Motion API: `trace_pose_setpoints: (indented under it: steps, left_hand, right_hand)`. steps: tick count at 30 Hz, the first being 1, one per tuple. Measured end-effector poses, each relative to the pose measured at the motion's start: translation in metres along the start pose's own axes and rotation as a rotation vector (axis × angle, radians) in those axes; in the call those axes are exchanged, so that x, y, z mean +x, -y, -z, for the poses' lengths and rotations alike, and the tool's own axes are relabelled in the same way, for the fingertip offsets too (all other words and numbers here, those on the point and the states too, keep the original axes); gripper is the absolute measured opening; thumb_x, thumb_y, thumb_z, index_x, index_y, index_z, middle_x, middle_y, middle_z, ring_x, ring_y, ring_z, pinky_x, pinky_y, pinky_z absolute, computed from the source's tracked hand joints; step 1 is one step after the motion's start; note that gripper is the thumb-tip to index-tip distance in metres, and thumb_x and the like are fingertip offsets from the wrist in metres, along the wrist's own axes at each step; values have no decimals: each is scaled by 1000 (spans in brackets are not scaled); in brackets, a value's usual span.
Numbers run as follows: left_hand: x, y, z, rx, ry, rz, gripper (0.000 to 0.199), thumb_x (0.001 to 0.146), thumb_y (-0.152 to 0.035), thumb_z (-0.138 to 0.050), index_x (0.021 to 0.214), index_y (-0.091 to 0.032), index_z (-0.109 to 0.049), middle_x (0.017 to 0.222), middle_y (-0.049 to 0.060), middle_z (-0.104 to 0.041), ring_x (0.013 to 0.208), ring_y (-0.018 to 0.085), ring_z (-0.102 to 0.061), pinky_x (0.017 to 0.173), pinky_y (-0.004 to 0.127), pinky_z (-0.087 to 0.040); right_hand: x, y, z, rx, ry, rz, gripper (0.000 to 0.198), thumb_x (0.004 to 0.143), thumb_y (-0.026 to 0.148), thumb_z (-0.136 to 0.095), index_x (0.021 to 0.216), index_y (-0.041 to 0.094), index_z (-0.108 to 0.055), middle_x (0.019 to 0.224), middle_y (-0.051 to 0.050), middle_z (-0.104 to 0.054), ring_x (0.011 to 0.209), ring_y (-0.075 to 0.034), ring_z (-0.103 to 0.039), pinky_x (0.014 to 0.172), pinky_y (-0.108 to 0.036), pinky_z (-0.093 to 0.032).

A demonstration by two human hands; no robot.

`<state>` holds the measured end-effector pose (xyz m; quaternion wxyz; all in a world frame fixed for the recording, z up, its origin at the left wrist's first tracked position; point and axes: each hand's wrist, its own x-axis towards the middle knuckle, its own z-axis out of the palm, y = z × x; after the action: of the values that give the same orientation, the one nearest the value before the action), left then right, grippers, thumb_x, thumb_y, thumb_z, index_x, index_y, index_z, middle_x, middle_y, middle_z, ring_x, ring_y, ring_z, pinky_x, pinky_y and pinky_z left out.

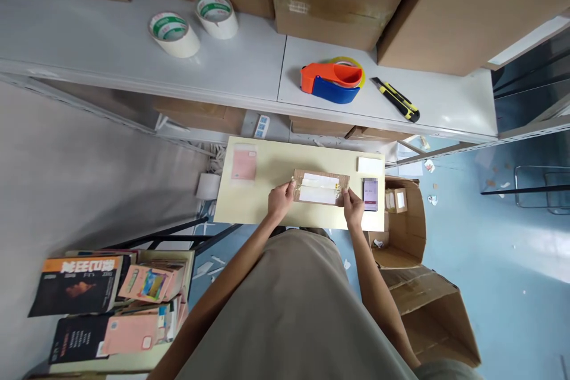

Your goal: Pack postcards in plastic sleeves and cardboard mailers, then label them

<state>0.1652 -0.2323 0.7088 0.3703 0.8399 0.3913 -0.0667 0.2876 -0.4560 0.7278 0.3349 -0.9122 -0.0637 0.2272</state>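
Observation:
A flat brown cardboard package (321,199) with white paper labels and clear tape across it is held over the pale yellow table (267,211). My left hand (280,199) pinches its left end, thumb on top. At the opposite end, the fingers of my right hand (353,208) close on the package's right edge. A phone with a lit screen (370,195) lies just right of my right hand. Behind it is a small white box or stack of labels (369,165). On the table's left part rests a pink booklet (244,164).
On the grey shelf (249,65) ahead are two tape rolls (180,41), an orange and blue tape dispenser (332,82) and a yellow-black box cutter (396,100). Cardboard boxes (338,6) line its back. Open cartons (403,231) stand at right; stacked books (80,285) lie lower left.

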Motion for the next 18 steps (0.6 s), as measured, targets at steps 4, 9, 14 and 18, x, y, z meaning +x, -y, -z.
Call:
trace_pose_setpoints:
  steps: [4, 9, 14, 18]
  left_hand:
    - [-2, 28, 11, -213, 5, -105, 46, 112, -42, -42, 113, -18, -81, 107, 13, -83, 98, 24, -76, 86, 30, -55]
    - [0, 81, 15, -456, -46, -188, 45, 97, -52, -61, 118, -18, -81, 130, 14, -78, 113, 25, -77, 101, 36, -63]
    - [-1, 120, -7, -611, 47, -6, 43, 81, -53, -77, 105, -19, -84, 124, 14, -82, 109, 31, -80, 103, 44, -65]
    - [-1, 134, -20, -580, 139, 160, 35, 75, -49, -81, 94, -20, -85, 111, 14, -86, 118, 40, -78, 111, 51, -60]
  right_hand:
    - [-9, -2, 3, 50, -22, 60, 76, 107, 68, -36, 134, 9, -77, 122, -21, -78, 119, -33, -69, 91, -38, -60]
    - [-6, -24, -19, 240, -7, 137, 55, 97, 65, -65, 115, 17, -84, 129, -18, -74, 118, -31, -72, 99, -43, -63]
    - [4, -56, -58, 345, 112, 182, 41, 93, 58, -68, 98, 20, -82, 120, -17, -77, 109, -30, -75, 93, -44, -66]
    - [13, -74, -70, 213, 226, 84, 34, 91, 53, -67, 88, 22, -80, 99, -13, -81, 95, -29, -78, 87, -44, -66]
